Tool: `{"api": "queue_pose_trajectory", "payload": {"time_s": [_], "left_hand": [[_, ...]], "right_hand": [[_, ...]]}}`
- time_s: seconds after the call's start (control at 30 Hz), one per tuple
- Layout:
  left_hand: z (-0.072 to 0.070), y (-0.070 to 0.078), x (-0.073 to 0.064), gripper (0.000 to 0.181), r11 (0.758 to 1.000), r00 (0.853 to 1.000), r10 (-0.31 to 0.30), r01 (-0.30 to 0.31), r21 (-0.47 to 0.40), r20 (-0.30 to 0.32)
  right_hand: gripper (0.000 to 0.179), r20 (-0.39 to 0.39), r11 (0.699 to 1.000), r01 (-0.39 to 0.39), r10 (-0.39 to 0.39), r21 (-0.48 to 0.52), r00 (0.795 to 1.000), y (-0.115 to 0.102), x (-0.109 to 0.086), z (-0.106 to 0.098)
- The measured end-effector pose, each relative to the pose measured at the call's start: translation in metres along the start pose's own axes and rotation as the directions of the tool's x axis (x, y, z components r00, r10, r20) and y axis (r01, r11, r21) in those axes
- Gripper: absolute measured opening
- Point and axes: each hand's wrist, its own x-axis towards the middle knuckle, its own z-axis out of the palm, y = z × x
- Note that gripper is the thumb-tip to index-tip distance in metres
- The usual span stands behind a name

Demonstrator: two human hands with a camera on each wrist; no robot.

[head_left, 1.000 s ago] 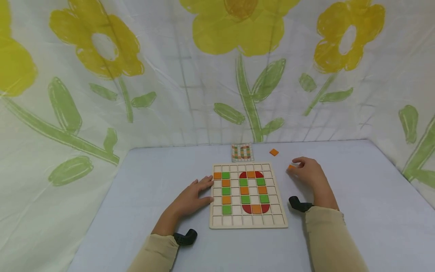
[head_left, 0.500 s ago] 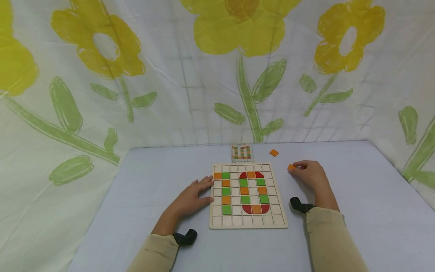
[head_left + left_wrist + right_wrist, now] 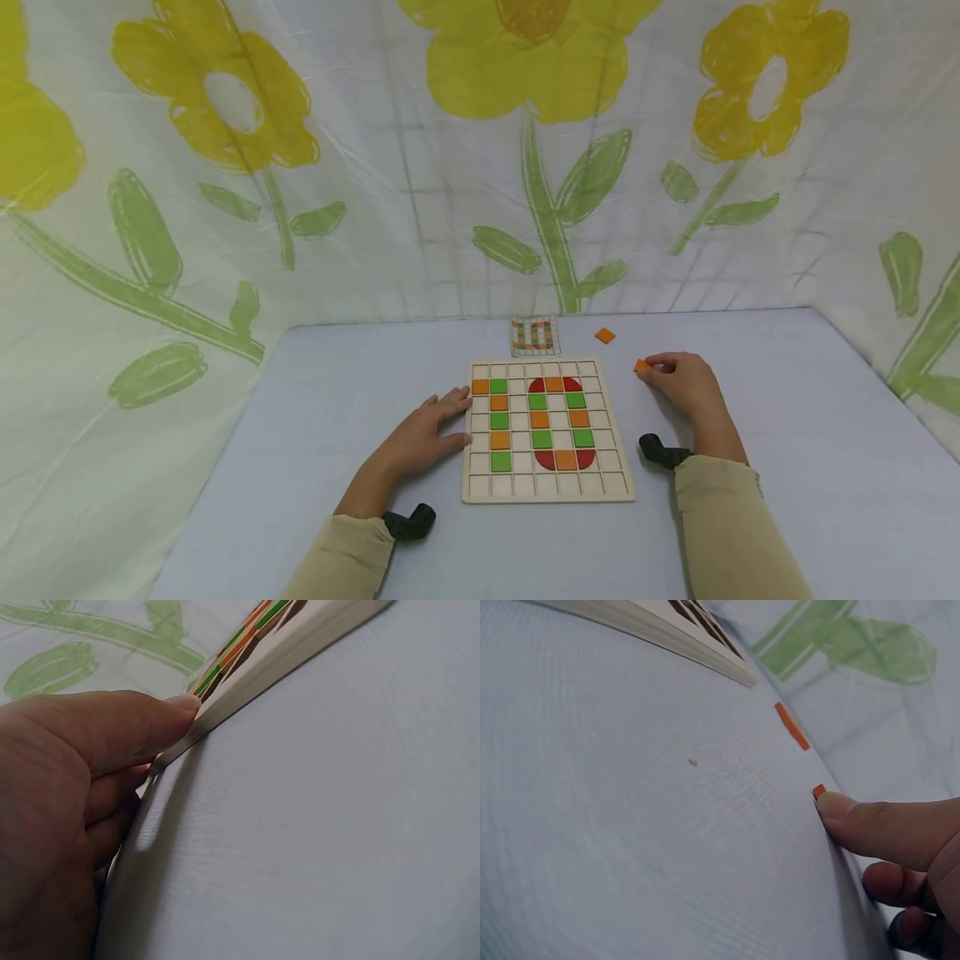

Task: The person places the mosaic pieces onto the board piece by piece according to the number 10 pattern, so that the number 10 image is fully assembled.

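Observation:
The wooden grid board [image 3: 525,487] lies flat mid-table, with green, orange and red tiles set in some of its squares. My left hand [image 3: 423,437] rests along its left edge. In the left wrist view, the thumb [image 3: 142,724] touches the board's edge [image 3: 277,667]. To the right of the board, my right hand [image 3: 682,383] pinches a square orange tile [image 3: 642,366] at table level. The right wrist view shows the thumb against this tile [image 3: 819,791], mostly hiding it. A second orange tile [image 3: 604,335] lies farther back.
A small pattern card [image 3: 535,337] lies behind the board, printed with a similar coloured grid. A white cloth with painted flowers [image 3: 360,250] hangs along the table's back edge. A small pale speck [image 3: 693,761] shows on the table in the right wrist view.
The fingers of my right hand have come together on the near orange tile, and the hand has dipped slightly. My left hand and the board stay as they were.

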Motion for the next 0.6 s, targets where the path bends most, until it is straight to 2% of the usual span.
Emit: {"api": "queue_pose_trajectory", "payload": {"time_s": [0.5,0.6], "left_hand": [[-0.0002,0.0009,-0.0010,0.061,1.000,1.000,0.002,-0.002,0.003,-0.001],[-0.0003,0.0011,-0.0011,0.062,1.000,1.000,0.005,-0.005,0.003,-0.003]], "right_hand": [[0.048,-0.007,0.999,0.041,-0.041,-0.014,0.999,0.0018,0.0018,0.0033],[0.047,0.015,0.999,0.040,-0.040,0.006,0.999,-0.0025,0.0008,0.0026]]}}
